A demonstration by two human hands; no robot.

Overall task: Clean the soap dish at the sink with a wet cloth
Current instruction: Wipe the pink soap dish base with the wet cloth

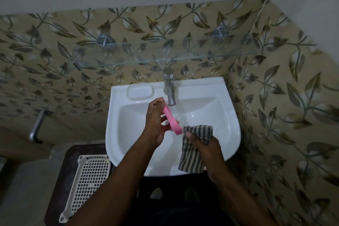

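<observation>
While the left hand [156,123] gripped the pink soap dish [172,122] tilted under the tap [169,90], draining into the sink [227,115], the right hand [205,145] pinched the striped cloth [194,150] beside it, ready to wipe.

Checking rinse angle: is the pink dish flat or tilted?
Tilted: the left hand holds the dish on edge, above the sink.

Both bare forearms are stretched forward and drawn close together. The pink soap dish [173,122] is gripped by the curled fingers [156,103] of the left hand [155,124]. The striped cloth [192,156] is pinched under the thumb of the right hand [208,149], held just beside the left.
</observation>
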